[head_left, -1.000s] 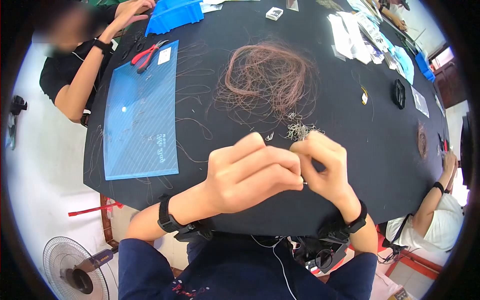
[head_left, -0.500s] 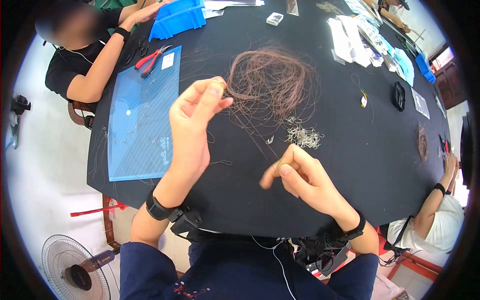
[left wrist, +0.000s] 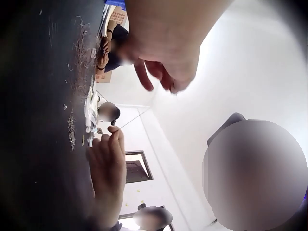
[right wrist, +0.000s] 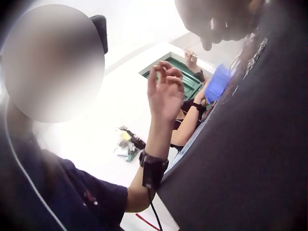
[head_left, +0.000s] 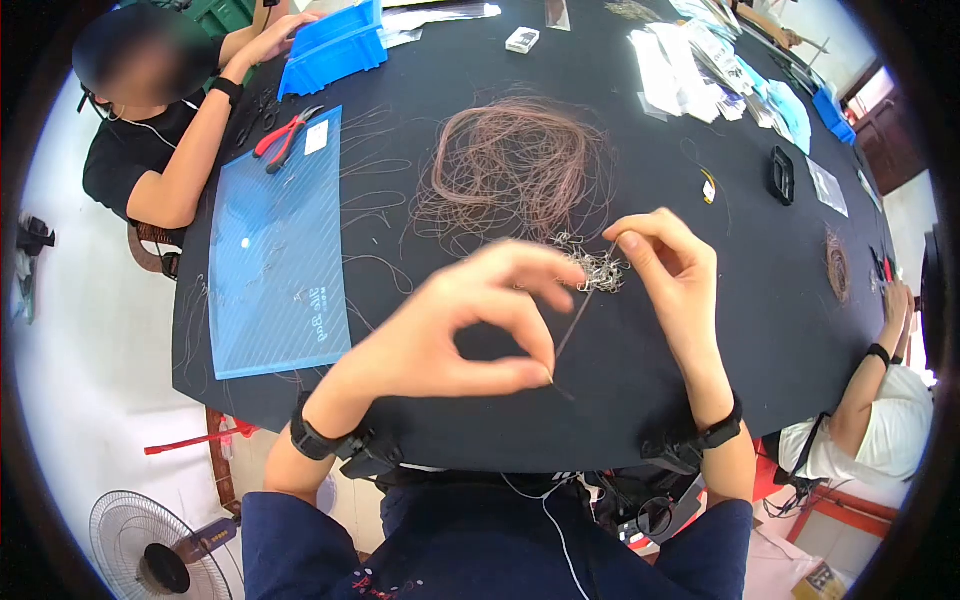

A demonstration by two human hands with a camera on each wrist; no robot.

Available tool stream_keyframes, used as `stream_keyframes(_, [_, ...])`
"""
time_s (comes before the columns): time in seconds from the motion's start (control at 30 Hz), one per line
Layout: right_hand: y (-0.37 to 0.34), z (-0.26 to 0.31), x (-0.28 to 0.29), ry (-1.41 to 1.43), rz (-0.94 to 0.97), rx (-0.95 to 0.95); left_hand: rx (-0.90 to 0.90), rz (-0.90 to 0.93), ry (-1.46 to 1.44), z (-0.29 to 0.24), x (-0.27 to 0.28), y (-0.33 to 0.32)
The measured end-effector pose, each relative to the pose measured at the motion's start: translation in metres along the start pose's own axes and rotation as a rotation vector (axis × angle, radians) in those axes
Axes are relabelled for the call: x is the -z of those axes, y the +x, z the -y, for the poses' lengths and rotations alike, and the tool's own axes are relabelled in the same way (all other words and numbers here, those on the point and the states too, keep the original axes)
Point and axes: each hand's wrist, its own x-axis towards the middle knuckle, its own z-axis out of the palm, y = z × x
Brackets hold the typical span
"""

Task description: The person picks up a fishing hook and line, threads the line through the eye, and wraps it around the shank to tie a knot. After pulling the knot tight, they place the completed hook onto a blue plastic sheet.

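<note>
Between my two hands runs a short length of dark fishing line [head_left: 573, 332], slanting over the table. My left hand [head_left: 440, 335] pinches its lower part between thumb and forefinger, the other fingers spread apart. At the upper end, my right hand [head_left: 680, 285] holds the line between thumb and forefinger. In the left wrist view, the line [left wrist: 137, 118] leads away from the right hand's fingertips. Behind the hands lies a pile of small silvery fish hooks [head_left: 603, 272], partly covered by the left fingers in the head view. A loose, tangled coil of brown line [head_left: 520, 165] lies beyond it.
A blue file bag [head_left: 275, 250] lies at the left, with red-handled pliers [head_left: 286, 140] and loose line ends on it. A blue bin [head_left: 335, 50] stands behind. Papers [head_left: 680, 75] and a black tray [head_left: 782, 176] are at right. Other people sit around the table.
My hands were close together, then my left hand swung up and left. Now it is back lower and nearer the right, pinching the line; my right hand has risen toward the hooks.
</note>
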Motion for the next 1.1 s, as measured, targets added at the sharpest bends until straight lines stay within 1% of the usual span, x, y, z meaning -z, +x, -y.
stream_keyframes(0.07, [0.004, 0.003, 0.006, -0.184, 0.053, 0.191, 0.145, 0.113, -0.189, 0.007, -0.016, -0.005])
stream_keyframes(0.13, [0.005, 0.007, 0.007, -0.276, 0.158, 0.298, 0.193, 0.232, -0.28, 0.003, -0.023, -0.005])
stream_keyframes(0.17, [0.004, 0.008, 0.007, -0.323, 0.209, 0.351, 0.151, 0.256, -0.311, 0.003, -0.027, -0.006])
stream_keyframes(0.2, [0.005, 0.008, 0.006, -0.253, 0.268, 0.319, 0.177, 0.282, -0.298, 0.0, -0.029, -0.007])
stream_keyframes(0.27, [0.006, 0.006, 0.001, -0.114, 0.383, 0.255, 0.104, 0.333, -0.248, 0.0, -0.032, -0.008])
stream_keyframes(0.3, [0.006, 0.005, 0.0, 0.102, 0.445, 0.113, 0.111, 0.356, -0.232, -0.001, -0.033, -0.008])
stream_keyframes(0.37, [0.006, -0.002, 0.001, 0.268, 0.32, 0.058, 0.124, 0.401, -0.195, -0.003, -0.031, -0.01])
stream_keyframes(0.4, [0.006, -0.004, 0.002, 0.352, 0.258, 0.031, 0.062, 0.299, 0.027, -0.003, -0.03, -0.009])
stream_keyframes(0.47, [0.007, 0.002, 0.005, 0.401, 0.049, -0.054, -0.06, 0.085, 0.468, -0.003, -0.027, -0.007])
stream_keyframes(0.5, [0.005, 0.001, 0.007, 0.364, 0.071, -0.029, -0.07, -0.066, 0.708, 0.003, -0.026, -0.006])
stream_keyframes(0.53, [0.004, 0.001, 0.008, 0.329, 0.096, -0.005, -0.092, -0.172, 0.842, 0.005, -0.021, -0.005])
stream_keyframes(0.6, [-0.002, 0.004, 0.001, 0.249, 0.24, 0.02, -0.142, -0.331, 0.854, 0.008, -0.016, -0.005])
stream_keyframes(0.67, [-0.006, 0.007, -0.007, 0.077, 0.335, 0.114, -0.156, -0.366, 0.837, 0.005, -0.016, -0.005])
stream_keyframes(0.77, [-0.011, 0.007, -0.014, 0.066, 0.388, 0.092, -0.17, -0.397, 0.811, 0.005, -0.017, -0.005])
stream_keyframes(0.8, [-0.012, 0.006, -0.014, 0.081, 0.399, 0.058, -0.172, -0.403, 0.805, 0.005, -0.017, -0.006])
stream_keyframes(0.87, [-0.014, 0.003, -0.014, 0.11, 0.419, -0.007, -0.158, -0.406, 0.735, 0.005, -0.018, -0.006])
stream_keyframes(0.9, [-0.014, 0.003, -0.015, 0.132, 0.434, 0.008, -0.152, -0.407, 0.698, 0.004, -0.018, -0.006])
stream_keyframes(0.97, [-0.013, 0.003, -0.016, 0.179, 0.462, 0.039, -0.062, -0.432, 0.514, 0.004, -0.02, -0.006])
stream_keyframes(1.0, [-0.013, 0.004, -0.018, 0.281, 0.389, -0.03, -0.017, -0.444, 0.421, 0.004, -0.021, -0.007])
stream_keyframes(1.03, [-0.014, 0.006, -0.021, 0.383, 0.315, -0.098, 0.149, -0.495, 0.111, 0.004, -0.024, -0.01])
stream_keyframes(1.07, [-0.014, 0.007, -0.022, 0.484, 0.24, -0.165, 0.327, -0.564, -0.414, 0.001, -0.025, -0.01])
stream_keyframes(1.1, [-0.013, 0.002, -0.02, 0.461, 0.174, -0.243, 0.44, -0.651, -0.65, 0.005, -0.022, -0.01])
